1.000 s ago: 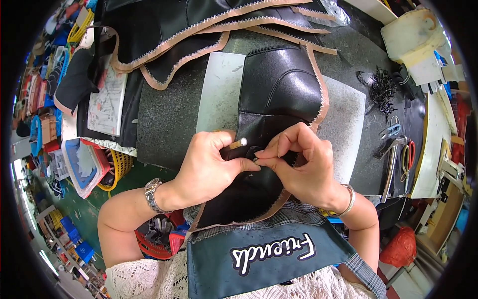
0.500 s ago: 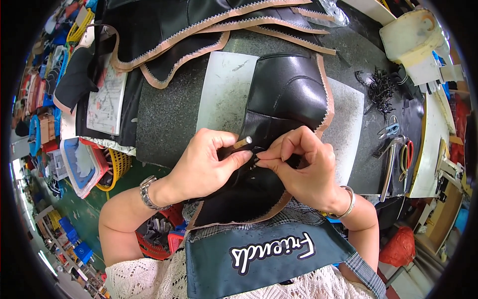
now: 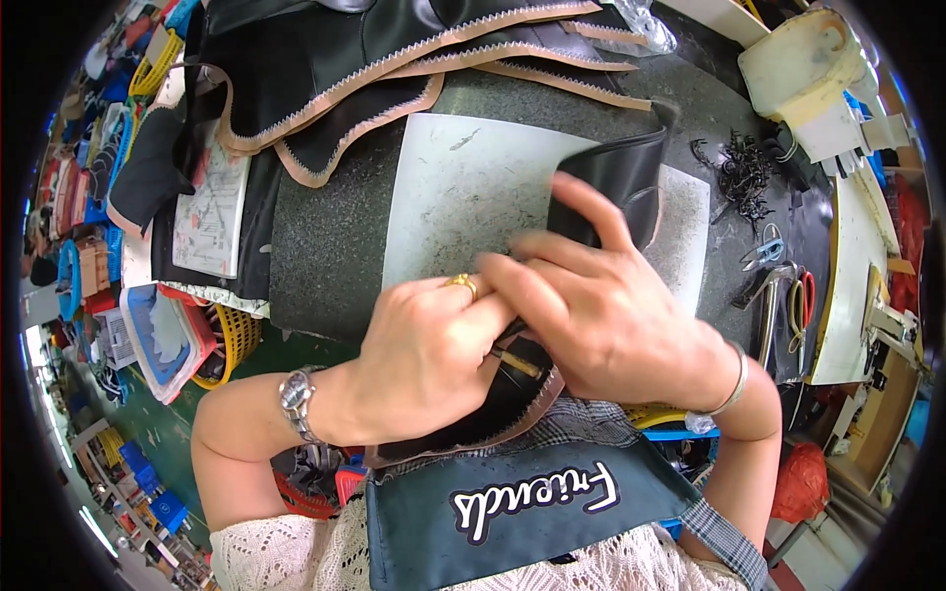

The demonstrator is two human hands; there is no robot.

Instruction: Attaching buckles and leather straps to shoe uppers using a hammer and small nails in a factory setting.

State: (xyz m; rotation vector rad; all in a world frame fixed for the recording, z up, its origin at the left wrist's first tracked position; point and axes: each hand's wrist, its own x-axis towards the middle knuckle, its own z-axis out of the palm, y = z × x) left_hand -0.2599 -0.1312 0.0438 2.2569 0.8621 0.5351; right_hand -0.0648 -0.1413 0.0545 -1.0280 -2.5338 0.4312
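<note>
A black leather boot upper (image 3: pixel 613 192) with a tan zigzag-stitched edge runs from the worktop down to my lap, its far part folded over on its side. My left hand (image 3: pixel 424 360) is closed over its middle. From beneath those fingers sticks out a slim tan-handled tool (image 3: pixel 520 364), its tip hidden. My right hand (image 3: pixel 616 305) crosses over my left fingertips, index finger stretched toward the folded leather. The other right fingers are blurred by motion and the thumb is hidden, so its grip is unclear.
More stitched leather uppers (image 3: pixel 394 59) lie stacked at the back. A white sheet (image 3: pixel 458 187) lies under the work. On the right are a heap of black scraps (image 3: pixel 746 182), blue-handled snips (image 3: pixel 763 248), red-handled scissors (image 3: pixel 803 300) and a whitish plastic container (image 3: pixel 798 64).
My right hand has swung up and over the left, its pinch no longer visible. The upper has folded and turned to the right. The tool's handle now points down to the right.
</note>
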